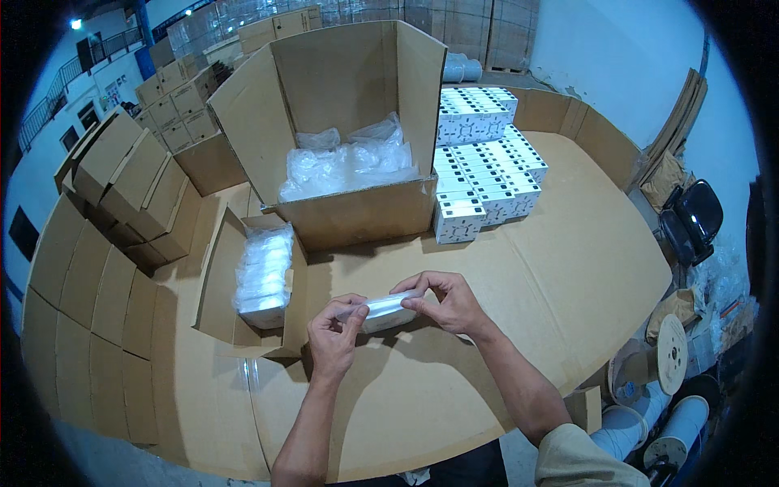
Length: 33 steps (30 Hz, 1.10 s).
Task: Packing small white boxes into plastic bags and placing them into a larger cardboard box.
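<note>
A small white box (386, 316) with a clear plastic bag about it is between my two hands, just above the cardboard-covered table (560, 268). My left hand (333, 334) pinches its left end, thumb on top. At the other end, the thumb and fingers of my right hand (449, 300) close on the plastic. Just left of my hands stands an open small carton (213, 300), holding a row of plastic-wrapped white boxes (264, 268). Behind it, a large open carton (357, 217) contains a heap of clear plastic bags (349, 166).
White printed boxes (487, 183) are stacked at the back right. Several closed brown cartons (89, 312) line the left edge, with opened cartons (134, 183) behind them. A black chair (691, 221) and cable spools (672, 355) stand off the table's right side.
</note>
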Each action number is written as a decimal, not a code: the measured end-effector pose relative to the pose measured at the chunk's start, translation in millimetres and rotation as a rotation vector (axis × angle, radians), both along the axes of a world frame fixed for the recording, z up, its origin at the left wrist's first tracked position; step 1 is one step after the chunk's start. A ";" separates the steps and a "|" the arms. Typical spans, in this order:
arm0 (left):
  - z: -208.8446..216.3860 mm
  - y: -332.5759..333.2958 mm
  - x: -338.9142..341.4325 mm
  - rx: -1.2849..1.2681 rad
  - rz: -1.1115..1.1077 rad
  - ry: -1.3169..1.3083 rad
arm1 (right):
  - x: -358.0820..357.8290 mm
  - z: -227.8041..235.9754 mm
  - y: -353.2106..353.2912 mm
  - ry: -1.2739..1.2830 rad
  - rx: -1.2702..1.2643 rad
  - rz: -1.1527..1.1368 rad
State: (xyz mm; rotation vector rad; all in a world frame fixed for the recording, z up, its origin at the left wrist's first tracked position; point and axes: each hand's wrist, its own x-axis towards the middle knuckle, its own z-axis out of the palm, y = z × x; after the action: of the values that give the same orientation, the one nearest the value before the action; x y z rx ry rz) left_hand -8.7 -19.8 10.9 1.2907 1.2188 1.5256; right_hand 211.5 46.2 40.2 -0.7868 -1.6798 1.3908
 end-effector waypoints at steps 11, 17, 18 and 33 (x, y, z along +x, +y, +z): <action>-2.7 1.4 8.2 -0.041 0.022 -0.189 | 0.3 -8.0 4.8 0.094 -0.030 0.053; -10.0 6.7 8.1 -0.026 0.062 -0.242 | -5.1 -0.2 -2.4 0.301 0.049 0.013; -7.4 6.0 9.6 -0.026 0.060 -0.244 | 0.0 -0.2 -0.8 0.299 0.050 0.011; 0.3 6.2 7.3 -0.040 0.073 -0.133 | 5.5 -3.6 0.0 -0.106 0.040 0.049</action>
State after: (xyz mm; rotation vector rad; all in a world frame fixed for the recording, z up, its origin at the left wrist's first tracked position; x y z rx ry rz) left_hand -1.3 -13.6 11.2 1.1110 1.2166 1.6042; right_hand 216.9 46.2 36.6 -0.8137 -1.8134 1.3653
